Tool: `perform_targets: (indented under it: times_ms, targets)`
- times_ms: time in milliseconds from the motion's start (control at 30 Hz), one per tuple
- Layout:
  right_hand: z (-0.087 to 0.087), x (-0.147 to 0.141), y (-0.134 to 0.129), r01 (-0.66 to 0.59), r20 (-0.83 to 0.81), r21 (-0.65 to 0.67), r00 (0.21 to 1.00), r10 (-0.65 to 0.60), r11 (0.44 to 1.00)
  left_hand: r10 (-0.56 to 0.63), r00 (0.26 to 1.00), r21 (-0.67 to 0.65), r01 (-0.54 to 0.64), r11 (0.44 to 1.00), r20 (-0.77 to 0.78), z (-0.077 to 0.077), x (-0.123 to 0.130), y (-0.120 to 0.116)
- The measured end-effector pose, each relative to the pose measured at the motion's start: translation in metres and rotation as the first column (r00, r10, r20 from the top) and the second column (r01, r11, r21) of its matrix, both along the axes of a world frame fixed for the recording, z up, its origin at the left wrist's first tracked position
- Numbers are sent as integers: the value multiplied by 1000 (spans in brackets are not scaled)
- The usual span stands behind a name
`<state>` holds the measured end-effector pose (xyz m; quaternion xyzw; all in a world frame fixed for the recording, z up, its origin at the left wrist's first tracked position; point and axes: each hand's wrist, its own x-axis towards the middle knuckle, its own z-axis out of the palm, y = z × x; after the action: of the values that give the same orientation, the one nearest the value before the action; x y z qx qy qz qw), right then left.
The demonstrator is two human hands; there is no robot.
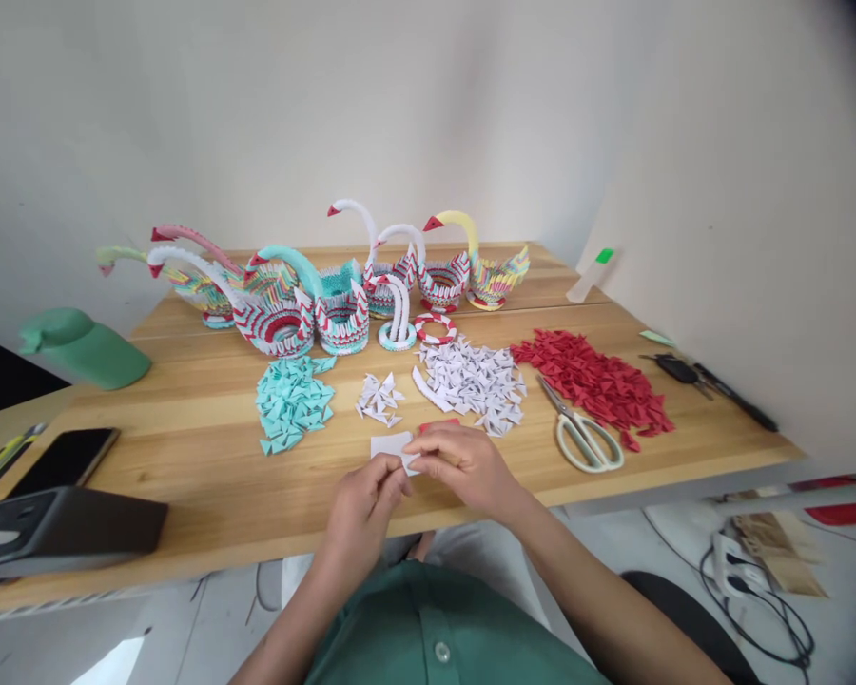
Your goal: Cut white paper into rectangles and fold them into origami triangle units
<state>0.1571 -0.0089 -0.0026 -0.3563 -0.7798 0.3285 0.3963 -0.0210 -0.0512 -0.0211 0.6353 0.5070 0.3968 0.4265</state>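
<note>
Both your hands meet over the near edge of the bench [206, 495], fingers pinched close. Left hand [371, 495]: thumb and index fingers nearly together at the near end of a small white paper piece [412, 462]. Right hand [463, 466]: fingers pinching the same piece from the other side, gap narrow. How the piece is folded, can't tell, your fingers cover part of it. White paper [390, 444] lies flat just beyond your fingertips; a bit of red paper [438, 424] shows behind your right hand. Past that, loose folded pieces in piles: teal pile [295, 401] on the left, small white pile [379, 399] in the middle, bigger white pile [475, 381] right of it, red pile [595, 381] further right. Scissors [586, 440] lie between the red pile and the near edge, white handles toward you, blades pointing away. Behind the piles you've got a group of paper swans [275, 319], necks white, teal, pink, pale green and yellow, most with red beaks. A red-and-white ring [435, 329] lies beside a teal-and-white ring [398, 335] with a white looped neck standing on it. Left side: green bottle [89, 349], tilted in view, phone [64, 460], dark box [78, 533] near the corner. Right side: car key [676, 368] and black pen [736, 398] by the wall, glue bottle with green cap [590, 277] farther back.
</note>
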Motion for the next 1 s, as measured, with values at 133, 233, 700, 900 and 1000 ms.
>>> perform_targets:
  times_ms: [133,233,700,900,1000]
  targets:
    - [-2,0,1,9,-83,-58,996,-14,998,53,947,-151,-5,989,316,-3,5,1]
    - [-2,0,0,24,-142,-140,989,-44,990,117,895,-242,-11,970,431,-5,8,2]
    - [-9,-4,2,7,-241,-302,967,-84,953,209,943,-52,-203,978,260,-8,12,7]
    - [-9,-4,3,27,-191,-212,979,-69,977,215,950,-5,-220,976,226,-8,11,9]
    - [-7,-3,4,35,-144,-154,988,-58,987,211,966,48,-220,974,150,-6,8,10]
